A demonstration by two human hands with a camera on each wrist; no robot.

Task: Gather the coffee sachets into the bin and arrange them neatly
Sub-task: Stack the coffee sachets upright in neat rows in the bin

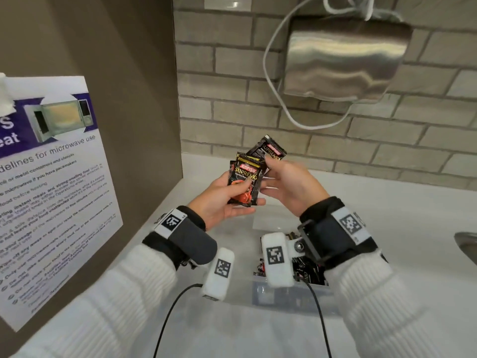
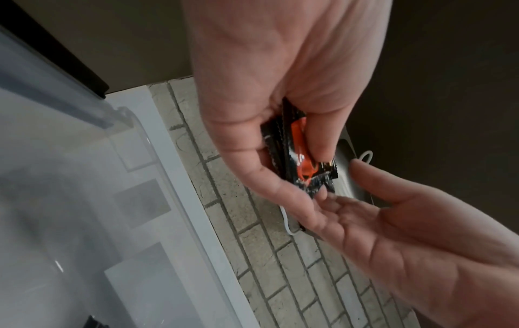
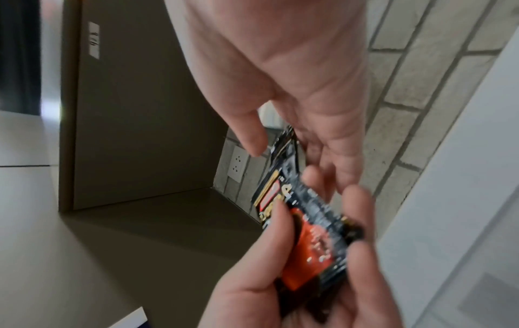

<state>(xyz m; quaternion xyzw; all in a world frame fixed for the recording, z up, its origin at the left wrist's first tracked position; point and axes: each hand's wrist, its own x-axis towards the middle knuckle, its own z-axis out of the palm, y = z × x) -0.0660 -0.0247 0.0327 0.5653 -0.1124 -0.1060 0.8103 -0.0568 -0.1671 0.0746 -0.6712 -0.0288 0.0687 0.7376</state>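
Above the clear bin (image 1: 291, 293), both hands are up at mid-height over the white counter (image 1: 387, 215). Hard to read: bin interior is mostly blocked by the wrists and their white tagged camera pods; only a patch of dark sachets in the bin (image 1: 309, 270) shows between them, count unclear. Both wrist views are motion-blurred, print on the packs not legible there.

Left hand (image 1: 222, 202): fingers curled under, thumb (image 1: 245, 186) pressed on the front, gripping a small stack of sachets (image 1: 245, 182), black with a red cup graphic, upright, slightly fanned. At least two in the stack; exact number can't be told. Left wrist view shows the same stack (image 2: 300, 155) edge-on, pinched between thumb and fingers.

Right hand (image 1: 291, 187): fingers loosely extended behind one tilted sachet (image 1: 271, 151), thumb on its lower edge, holding it just behind and right of the stack, overlapping it. Fingertips of the two hands are nearly touching under the packs.

Around: grey brick wall (image 1: 232, 73) behind, steel hand dryer (image 1: 343, 63) with a looping white cord (image 1: 273, 81) up right, microwave guideline poster (image 1: 51, 189) on the brown side panel at left, sink edge (image 1: 467, 244) cut off at right. Black cables run from the wrist pods toward the viewer.
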